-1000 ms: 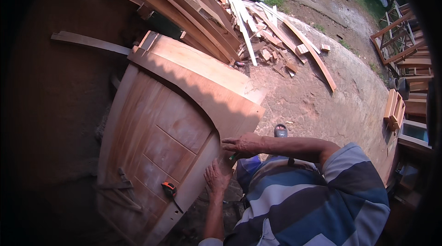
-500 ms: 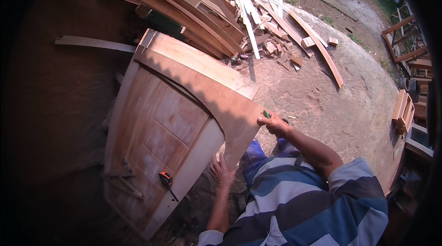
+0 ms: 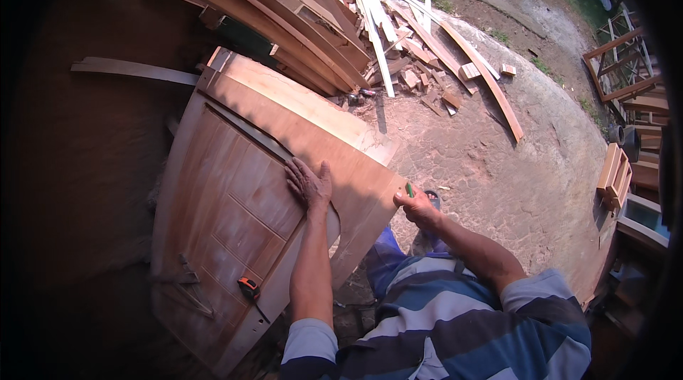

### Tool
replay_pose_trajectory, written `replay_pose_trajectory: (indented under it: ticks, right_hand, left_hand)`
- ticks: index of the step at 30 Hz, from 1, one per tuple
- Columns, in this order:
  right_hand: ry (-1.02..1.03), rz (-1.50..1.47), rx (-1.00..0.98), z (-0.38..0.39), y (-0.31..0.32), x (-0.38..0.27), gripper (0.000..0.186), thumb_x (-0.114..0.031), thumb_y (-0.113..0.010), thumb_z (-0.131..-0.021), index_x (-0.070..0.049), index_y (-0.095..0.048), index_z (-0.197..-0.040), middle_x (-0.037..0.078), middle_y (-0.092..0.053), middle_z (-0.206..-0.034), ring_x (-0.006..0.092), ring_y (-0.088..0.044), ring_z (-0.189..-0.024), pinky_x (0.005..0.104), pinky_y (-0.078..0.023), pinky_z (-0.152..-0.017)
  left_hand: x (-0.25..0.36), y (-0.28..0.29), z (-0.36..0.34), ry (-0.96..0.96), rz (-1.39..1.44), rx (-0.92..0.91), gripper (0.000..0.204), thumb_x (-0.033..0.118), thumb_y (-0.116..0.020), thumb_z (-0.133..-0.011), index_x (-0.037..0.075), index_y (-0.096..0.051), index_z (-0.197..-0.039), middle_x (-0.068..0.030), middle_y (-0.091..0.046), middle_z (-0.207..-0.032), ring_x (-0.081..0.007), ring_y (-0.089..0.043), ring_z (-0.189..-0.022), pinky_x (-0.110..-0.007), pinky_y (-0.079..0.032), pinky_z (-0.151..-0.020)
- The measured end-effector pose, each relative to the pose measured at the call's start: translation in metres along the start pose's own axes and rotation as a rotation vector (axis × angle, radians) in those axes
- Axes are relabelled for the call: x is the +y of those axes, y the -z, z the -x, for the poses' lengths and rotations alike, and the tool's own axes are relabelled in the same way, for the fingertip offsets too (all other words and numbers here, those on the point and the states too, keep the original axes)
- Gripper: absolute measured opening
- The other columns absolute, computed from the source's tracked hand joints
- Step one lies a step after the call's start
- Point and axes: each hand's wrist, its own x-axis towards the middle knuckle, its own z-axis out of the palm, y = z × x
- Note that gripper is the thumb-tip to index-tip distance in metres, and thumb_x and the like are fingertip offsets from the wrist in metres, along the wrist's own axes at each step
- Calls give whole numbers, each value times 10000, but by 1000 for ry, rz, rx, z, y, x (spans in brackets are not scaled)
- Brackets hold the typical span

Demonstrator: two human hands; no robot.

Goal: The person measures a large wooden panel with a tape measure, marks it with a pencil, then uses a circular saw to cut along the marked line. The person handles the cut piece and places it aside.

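Note:
A thin wooden board with a curved cut-out (image 3: 366, 195) lies across a wooden panel door (image 3: 238, 220). My left hand (image 3: 309, 184) rests on the board near its curved edge, fingers spread and flat. At the board's right corner, my right hand (image 3: 420, 209) is closed, with a short green pencil (image 3: 410, 189) sticking up from its fingers; the thumb is by the board's edge. An orange and black tape measure (image 3: 249, 288) sits on the lower part of the door. Left of it lies a thin-armed wooden tool (image 3: 191, 291), its kind unclear in the shade.
Long planks (image 3: 299, 21) are stacked beyond the door. Offcuts and strips (image 3: 420, 60) lie heaped on the ground at the far side. Wooden frames (image 3: 622, 60) and a small slatted wooden piece (image 3: 613, 175) stand at the right. A pale strip (image 3: 135, 69) juts out at the left.
My left hand has moved from below the board's near edge up and away onto its surface by the curve. My right hand stays at the corner with the pencil. The view has shifted slightly.

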Motion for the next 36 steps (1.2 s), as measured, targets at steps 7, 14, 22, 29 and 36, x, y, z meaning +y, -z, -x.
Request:
replay_pose_trajectory:
  ticks: [7,14,22,29,36]
  right_hand:
    - [-2,-100,89,-21,-15,-2,352,-303,-772,-903,-140,-564,-1136,-54,-542,-786,32,-338,-454,238,-236,-389]
    - [-17,-121,30,-25,-18,-14,407,-300,-784,-894,-149,-542,-1185,-50,-548,-797,34,-358,-478,222,-246,-396]
    - [-48,-283,-48,-34,-19,-9,415,-220,-763,-928,-178,-483,-1231,-70,-501,-756,17,-387,-500,196,-262,-389]
    - [-57,-272,-26,-30,-21,-9,273,-212,-757,-927,-153,-533,-1071,-67,-482,-714,23,-368,-493,214,-236,-379]
    - [9,-233,-17,-33,-25,-7,418,-248,-759,-935,-182,-481,-1240,-73,-488,-740,18,-380,-491,198,-249,-380]
  left_hand:
    - [4,-3,-34,12,-12,74,1094,795,-433,-915,17,-153,-1632,-242,-145,-1696,-445,-92,-1569,-619,-95,-1236]
    - [2,-11,-41,7,-50,144,1123,803,-478,-886,13,-179,-1626,-252,-157,-1689,-453,-112,-1563,-610,-97,-1239]
    - [3,-7,-41,39,-35,114,1130,784,-527,-870,13,-187,-1624,-250,-161,-1690,-443,-106,-1567,-582,-96,-1250]
    - [3,-7,-41,22,-18,130,1130,781,-534,-869,27,-173,-1628,-241,-159,-1691,-447,-103,-1566,-585,-102,-1246]
    - [0,-10,-42,0,-31,165,1122,791,-520,-872,25,-192,-1623,-240,-192,-1682,-455,-133,-1556,-593,-123,-1239]
